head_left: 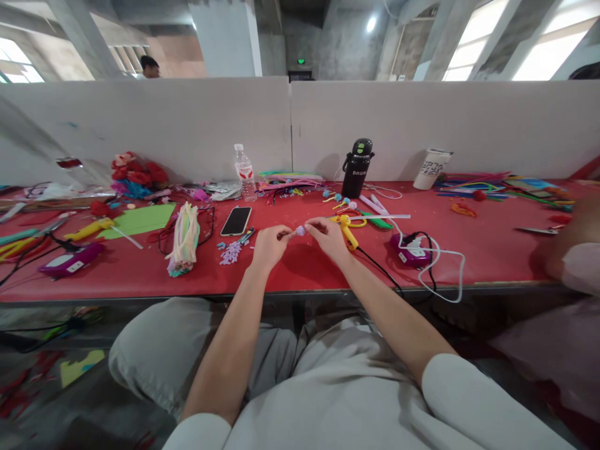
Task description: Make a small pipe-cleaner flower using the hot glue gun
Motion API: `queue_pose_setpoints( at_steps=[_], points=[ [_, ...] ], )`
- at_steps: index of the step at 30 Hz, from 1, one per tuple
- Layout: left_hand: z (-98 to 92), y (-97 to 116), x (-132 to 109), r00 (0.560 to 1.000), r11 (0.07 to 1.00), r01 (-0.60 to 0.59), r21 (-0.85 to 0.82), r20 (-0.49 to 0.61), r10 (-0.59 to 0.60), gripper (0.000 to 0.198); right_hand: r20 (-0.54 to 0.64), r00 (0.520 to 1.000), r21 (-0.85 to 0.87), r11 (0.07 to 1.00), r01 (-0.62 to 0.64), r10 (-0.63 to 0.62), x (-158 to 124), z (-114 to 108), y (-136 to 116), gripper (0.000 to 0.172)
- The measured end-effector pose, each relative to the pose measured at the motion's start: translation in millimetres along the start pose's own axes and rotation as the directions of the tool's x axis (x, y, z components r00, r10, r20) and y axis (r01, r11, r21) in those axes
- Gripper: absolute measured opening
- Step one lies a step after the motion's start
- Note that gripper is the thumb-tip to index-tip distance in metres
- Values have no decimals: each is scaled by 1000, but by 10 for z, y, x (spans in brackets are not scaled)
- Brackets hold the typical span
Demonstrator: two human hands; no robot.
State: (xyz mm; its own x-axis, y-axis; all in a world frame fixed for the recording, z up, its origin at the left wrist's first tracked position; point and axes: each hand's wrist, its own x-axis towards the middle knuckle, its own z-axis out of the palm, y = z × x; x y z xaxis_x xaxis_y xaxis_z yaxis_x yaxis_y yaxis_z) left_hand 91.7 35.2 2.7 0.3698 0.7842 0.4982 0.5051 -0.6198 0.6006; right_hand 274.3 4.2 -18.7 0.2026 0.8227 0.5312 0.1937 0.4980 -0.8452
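Observation:
A small light-purple piece point(300, 230) is held between my two hands above the red table point(304, 269). My left hand point(272, 242) pinches it from the left side, fingers closed. From the right, my right hand point(327, 236) has its thumb and forefinger closed at its edge. Left of my hands lies a pile of small purple bits point(230, 252), with a dark phone point(236, 221) behind it. A yellow glue gun point(347, 232) rests just beyond my right hand, its black cord running toward the table's front edge.
A bundle of pale fuzzy stems point(184, 240) stands to the left. A water bottle point(245, 174), black flask point(357, 170) and paper cup point(431, 169) line the back. Right are a purple power strip point(411, 251) with cables, scissors point(537, 230) and another person's arm point(579, 231).

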Motion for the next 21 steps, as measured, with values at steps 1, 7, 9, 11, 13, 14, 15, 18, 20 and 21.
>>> queue_pose_setpoints(
  at_steps=[1, 7, 9, 11, 13, 14, 15, 18, 20, 21],
  points=[
    [-8, -1, 1, 1000, 1000, 13, 5, -9, -13, 11, -19, 1000, -1, 1000, -21, 21, 5, -4, 2, 27],
    [-42, 3, -2, 997, 996, 68, 61, -39, -65, 9, 52, 996, 7, 998, -69, 68, -21, 16, -55, 32],
    [-43, 7, -6, 997, 995, 68, 79, -35, -66, 9, 77, 996, -12, 999, -47, 48, -40, 27, -82, 31],
    [-38, 11, -9, 998, 995, 59, 87, -24, -57, 10, 85, 996, -36, 999, -32, 35, -55, 32, -98, 30],
    [-29, 15, -11, 999, 995, 52, 90, -17, -50, 10, 87, 996, -55, 998, -22, 26, -61, 32, -100, 30],
    [-26, 16, -11, 999, 995, 50, 88, -14, -48, 11, 86, 996, -55, 998, -18, 23, -61, 31, -96, 30],
    [-24, 17, -10, 999, 996, 46, 78, -9, -46, 11, 85, 996, -50, 999, -15, 19, -59, 30, -88, 30],
    [-37, 19, -6, 999, 1000, 26, -9, 26, -26, 14, 82, 997, -26, 1000, 5, -2, -50, 30, -61, 29],
    [-63, 16, -3, 998, 998, 16, -61, 62, -12, 15, 89, 996, -14, 1000, 16, -15, -46, 34, -49, 28],
    [-80, 12, -1, 997, 997, 14, -71, 78, -9, 16, 96, 995, -10, 1000, 20, -19, -46, 36, -45, 28]
  ],
)
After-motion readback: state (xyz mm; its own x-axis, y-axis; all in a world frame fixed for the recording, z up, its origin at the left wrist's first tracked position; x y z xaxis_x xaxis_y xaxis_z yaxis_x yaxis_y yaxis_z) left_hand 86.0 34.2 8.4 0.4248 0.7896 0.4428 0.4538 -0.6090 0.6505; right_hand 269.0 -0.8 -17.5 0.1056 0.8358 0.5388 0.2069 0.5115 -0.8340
